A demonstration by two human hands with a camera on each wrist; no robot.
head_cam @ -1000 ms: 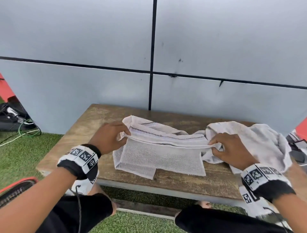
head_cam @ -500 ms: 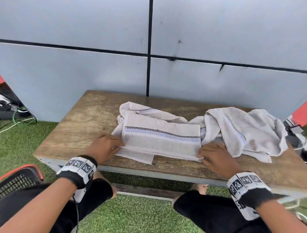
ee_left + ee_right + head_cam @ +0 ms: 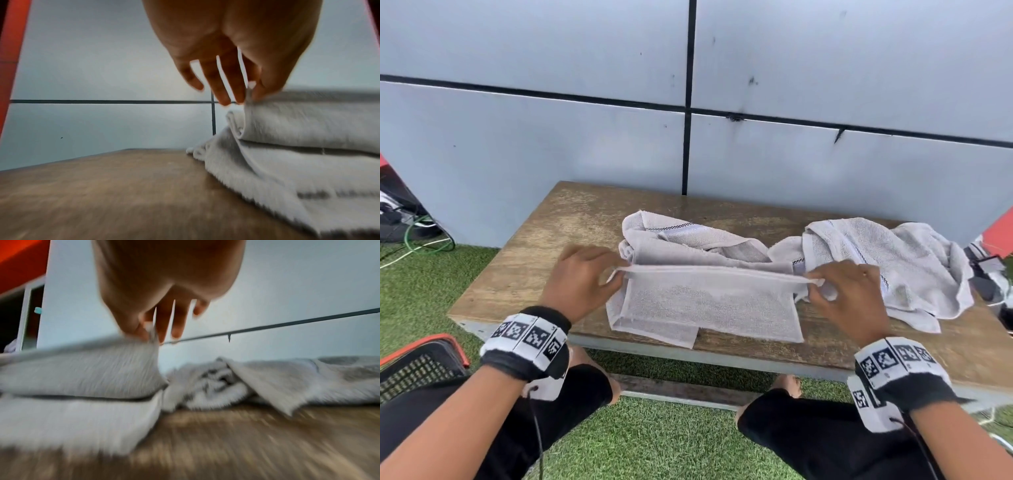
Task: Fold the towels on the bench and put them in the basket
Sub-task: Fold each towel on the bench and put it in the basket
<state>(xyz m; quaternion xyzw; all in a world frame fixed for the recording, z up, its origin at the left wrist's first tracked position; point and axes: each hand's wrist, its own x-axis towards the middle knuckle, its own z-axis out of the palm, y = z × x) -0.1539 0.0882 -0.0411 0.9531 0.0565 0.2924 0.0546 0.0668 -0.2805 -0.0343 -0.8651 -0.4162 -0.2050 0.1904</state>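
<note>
A pale grey towel [image 3: 709, 305] lies partly folded near the front edge of the wooden bench [image 3: 571, 240]. My left hand [image 3: 585, 277] pinches its left corner between thumb and forefinger, raised off the bench; the left wrist view shows that pinch [image 3: 249, 95] above the towel [image 3: 308, 121]. My right hand [image 3: 846, 291] pinches the right corner [image 3: 151, 335] of the same towel [image 3: 82, 369] edge, which is stretched taut between both hands. A second towel [image 3: 887, 267] lies crumpled on the bench to the right. A basket [image 3: 417, 363] with a red rim sits low on the left.
A grey panelled wall [image 3: 688, 120] stands right behind the bench. Green artificial turf [image 3: 654, 442] covers the ground, with cables [image 3: 421, 240] at the far left. Dark gear [image 3: 993, 274] sits past the bench's right end. My knees are under the bench's front edge.
Half a second ago both hands pressed the folded edge down at the bench front. Now they have lifted that edge and carried it away from me, holding it taut.
</note>
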